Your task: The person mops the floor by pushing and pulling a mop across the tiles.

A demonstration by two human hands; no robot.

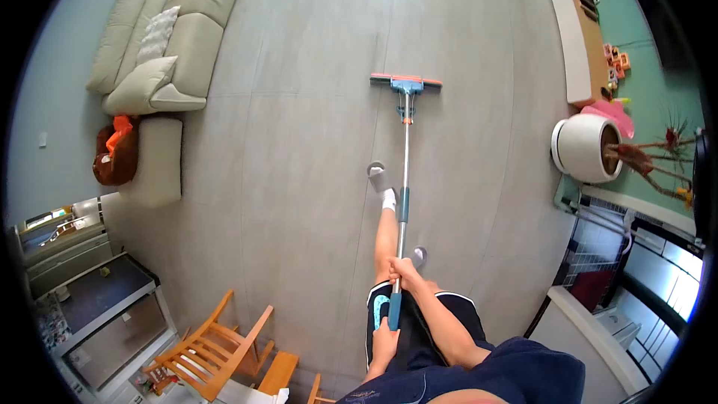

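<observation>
A long-handled mop (406,151) reaches forward from the body, its blue and orange head (406,83) resting on the grey floor. My left hand (384,342) is closed round the teal grip at the handle's near end. Further up the pole, my right hand (404,274) wraps around the bare metal part. Between the mop head and my hands, a second teal sleeve (404,204) sits on the pole. My feet in grey slippers (377,170) are on either side of the pole.
A pale sofa (200,26) and a footstool (160,161) stand at the left. Wooden chairs (212,348) are at the lower left, beside a dark-topped cabinet (97,293). On the right are a potted plant (587,148), a long low shelf (566,37) and a wire rack (591,251).
</observation>
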